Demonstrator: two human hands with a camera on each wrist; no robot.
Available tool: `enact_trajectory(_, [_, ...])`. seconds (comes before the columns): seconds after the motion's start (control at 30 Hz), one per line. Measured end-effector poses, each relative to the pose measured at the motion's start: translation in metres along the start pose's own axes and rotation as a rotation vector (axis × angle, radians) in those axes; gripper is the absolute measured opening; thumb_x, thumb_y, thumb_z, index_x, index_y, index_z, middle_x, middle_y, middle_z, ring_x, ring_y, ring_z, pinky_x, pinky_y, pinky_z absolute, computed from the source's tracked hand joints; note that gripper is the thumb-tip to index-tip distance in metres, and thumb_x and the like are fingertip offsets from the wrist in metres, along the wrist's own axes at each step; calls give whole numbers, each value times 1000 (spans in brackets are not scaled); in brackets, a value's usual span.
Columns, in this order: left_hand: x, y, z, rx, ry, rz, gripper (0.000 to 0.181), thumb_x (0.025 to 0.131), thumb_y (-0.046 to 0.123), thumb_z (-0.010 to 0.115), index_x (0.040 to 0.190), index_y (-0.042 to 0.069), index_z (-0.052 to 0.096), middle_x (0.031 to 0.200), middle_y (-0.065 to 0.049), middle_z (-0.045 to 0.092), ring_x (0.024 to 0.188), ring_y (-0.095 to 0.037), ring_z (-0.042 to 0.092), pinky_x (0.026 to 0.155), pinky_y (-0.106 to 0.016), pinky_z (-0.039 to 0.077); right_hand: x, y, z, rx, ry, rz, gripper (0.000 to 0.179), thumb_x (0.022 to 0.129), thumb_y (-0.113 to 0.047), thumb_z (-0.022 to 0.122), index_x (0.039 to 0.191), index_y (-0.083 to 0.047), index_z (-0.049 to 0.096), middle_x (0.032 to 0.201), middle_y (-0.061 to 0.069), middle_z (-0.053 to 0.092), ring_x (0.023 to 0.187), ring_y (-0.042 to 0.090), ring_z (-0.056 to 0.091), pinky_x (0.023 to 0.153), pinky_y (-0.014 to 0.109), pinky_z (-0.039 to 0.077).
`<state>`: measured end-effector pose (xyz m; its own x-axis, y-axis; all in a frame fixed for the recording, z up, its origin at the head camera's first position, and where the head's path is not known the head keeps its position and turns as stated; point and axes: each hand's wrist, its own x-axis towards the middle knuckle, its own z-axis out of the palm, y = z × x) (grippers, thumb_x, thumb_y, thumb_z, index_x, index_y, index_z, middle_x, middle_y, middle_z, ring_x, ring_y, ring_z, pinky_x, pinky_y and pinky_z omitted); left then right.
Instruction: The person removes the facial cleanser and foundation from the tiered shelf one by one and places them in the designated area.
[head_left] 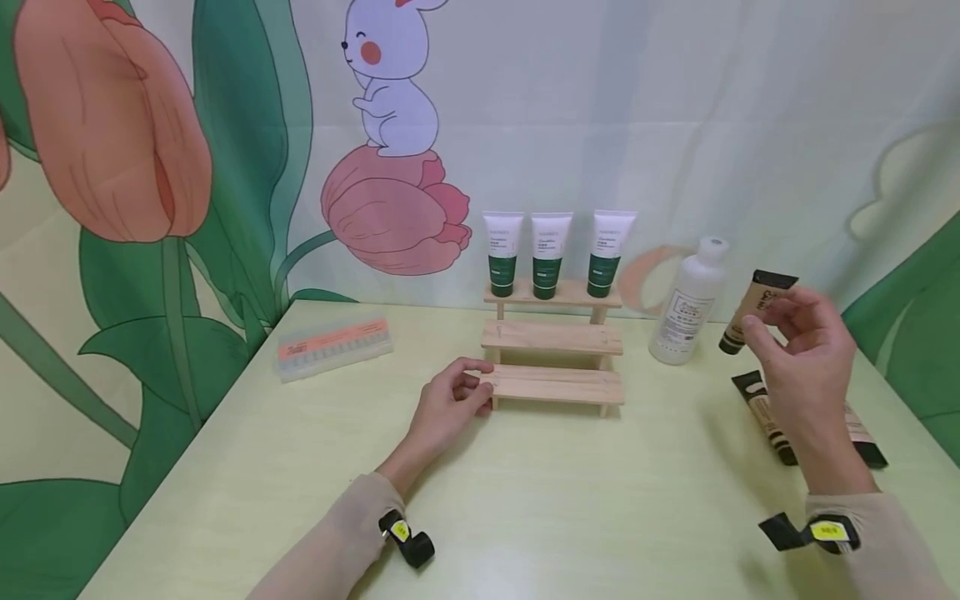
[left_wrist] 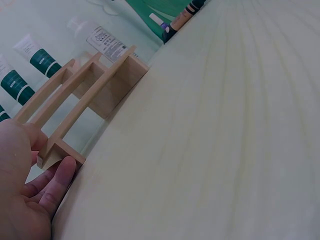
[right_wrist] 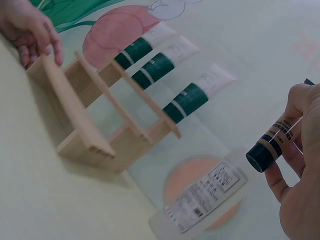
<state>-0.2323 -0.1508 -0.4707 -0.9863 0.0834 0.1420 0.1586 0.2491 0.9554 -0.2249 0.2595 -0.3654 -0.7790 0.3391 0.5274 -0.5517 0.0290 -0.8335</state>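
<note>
My left hand [head_left: 452, 392] grips the left end of the bottom tier of a three-tier wooden display rack [head_left: 551, 385]. In the left wrist view, its thumb and fingers close around the rack's end [left_wrist: 60, 152]. My right hand [head_left: 813, 354] holds a brown squeeze tube [head_left: 753, 312] up off the table, black cap downward and tilted. The right wrist view shows the tube's cap [right_wrist: 261, 157] below the fingers. On the top tier stand three white-and-green tubes [head_left: 502, 254], caps down. The lower two tiers bear nothing.
A white bottle [head_left: 688, 304] stands right of the rack. Two more brown tubes lie on the table, one [head_left: 765, 417] left of my right forearm, the other [head_left: 864, 437] partly behind it. A clear box with an orange label [head_left: 335, 346] lies at the left. A printed curtain [head_left: 562, 108] hangs behind.
</note>
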Motion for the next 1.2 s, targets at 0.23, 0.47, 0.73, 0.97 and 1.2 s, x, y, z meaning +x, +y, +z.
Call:
enact_trajectory(0.23, [0, 0, -4, 15, 7, -6, 26, 109, 14, 74, 135, 15, 73, 104, -9, 77, 86, -20, 79, 82, -33, 68, -22, 19, -12, -240, -76, 105, 41, 100, 5, 78, 137, -8, 67, 117, -1, 68, 110, 13, 65, 90, 8, 56])
enact_trajectory(0.47, [0, -3, -2, 12, 4, -11, 25, 109, 15, 74, 134, 16, 74, 104, -9, 76, 86, -19, 78, 81, -30, 67, -46, 44, -20, -452, -137, 130, 40, 102, -2, 80, 137, -10, 64, 113, -9, 63, 105, 6, 63, 85, 6, 53])
enact_trajectory(0.73, [0, -1, -1, 6, 8, -5, 23, 109, 15, 73, 133, 16, 73, 104, -10, 76, 86, -21, 78, 81, -31, 68, -62, 58, -27, -500, -175, 114, 41, 102, -4, 80, 138, -5, 61, 114, -8, 65, 104, 4, 66, 82, 8, 55])
enact_trajectory(0.97, [0, -3, 1, 16, 6, -12, 24, 109, 16, 74, 133, 18, 74, 104, -8, 76, 86, -19, 78, 81, -29, 66, -70, 62, -30, -504, -168, 115, 41, 101, -2, 80, 138, -3, 62, 114, -8, 65, 103, 4, 65, 80, 9, 55])
enact_trajectory(1.2, [0, -1, 1, 20, 3, -4, 25, 109, 16, 74, 134, 18, 74, 104, -8, 76, 86, -19, 78, 81, -30, 67, -71, 64, -31, -539, -171, 107, 44, 102, -5, 80, 142, -1, 62, 116, -11, 66, 103, 3, 65, 80, 8, 53])
